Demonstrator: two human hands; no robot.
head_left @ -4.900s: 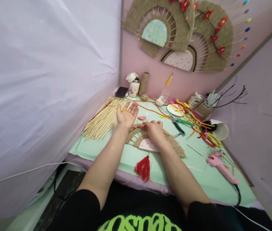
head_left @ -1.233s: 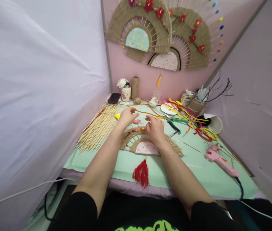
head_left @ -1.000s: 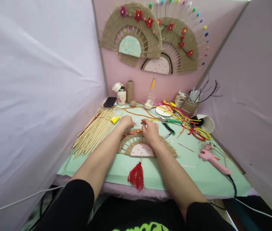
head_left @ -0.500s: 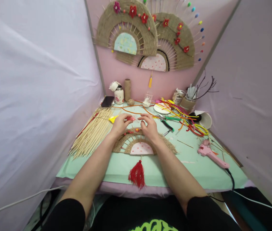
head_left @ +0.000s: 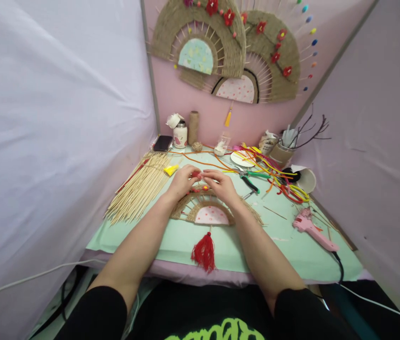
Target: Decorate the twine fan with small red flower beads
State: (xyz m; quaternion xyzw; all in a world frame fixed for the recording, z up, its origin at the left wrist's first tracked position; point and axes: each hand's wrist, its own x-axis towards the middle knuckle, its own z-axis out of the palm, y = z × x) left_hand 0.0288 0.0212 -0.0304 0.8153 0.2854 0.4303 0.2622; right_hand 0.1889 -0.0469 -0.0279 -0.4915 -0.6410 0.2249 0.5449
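A small red packet with clear plastic at its end (head_left: 196,174) is pinched in my left hand (head_left: 184,182), above the far edge of a fan. My right hand (head_left: 223,186) meets it from the other side, its fingertips closed on the plastic end; fingers partly hide the packet. Beneath both hands lies the half-round twine fan (head_left: 188,208) with thin sticks, small red and yellow flowers and a pink dotted centre (head_left: 212,216). A red tassel (head_left: 204,252) hangs from it toward the table's front. The wrists cover parts of the fan.
Thin sticks (head_left: 136,191) and a yellow piece (head_left: 170,170) lie left. Green-handled pliers (head_left: 251,183), bright pipe cleaners (head_left: 274,172) and a pink glue gun (head_left: 315,231) lie right. Behind stand a jar (head_left: 180,136) and a twine spool (head_left: 193,125). Finished fans (head_left: 228,52) hang on the back wall.
My right hand has moved in to the packet, and its fingers have come together. Less of the clear plastic shows now. The whole view has shifted slightly.
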